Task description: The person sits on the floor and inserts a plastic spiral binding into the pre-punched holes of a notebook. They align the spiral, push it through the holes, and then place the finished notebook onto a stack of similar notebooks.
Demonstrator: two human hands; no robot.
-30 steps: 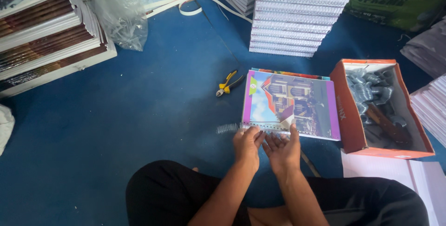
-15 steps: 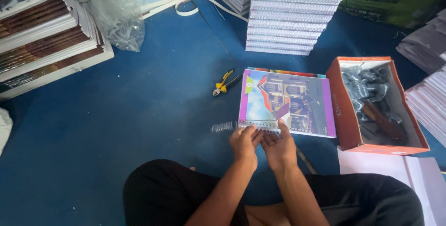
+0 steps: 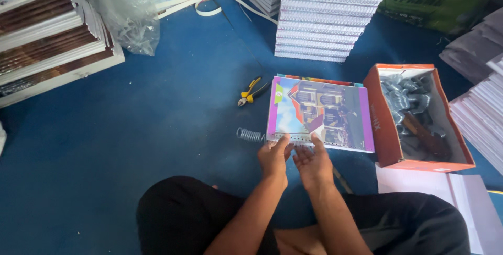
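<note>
Blue floor (image 3: 131, 129), notebook (image 3: 319, 111) touching hands (image 3: 296, 158)

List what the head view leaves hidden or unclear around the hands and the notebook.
- Punched edge of the notebook: partly covered by the left hand and right hand.
- Wire spiral: too small to tell how far it is threaded.
- Orange box: contents are a dim tangle.
- Pliers: jaws too small.

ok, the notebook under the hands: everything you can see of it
The notebook lies flat on the blue floor, glossy cover up: a building picture with a purple border. Its punched near edge faces the person. A wire coil sticks out at that edge's left end. Left hand and right hand press fingertips on that edge. An orange box sits beside it.
</note>
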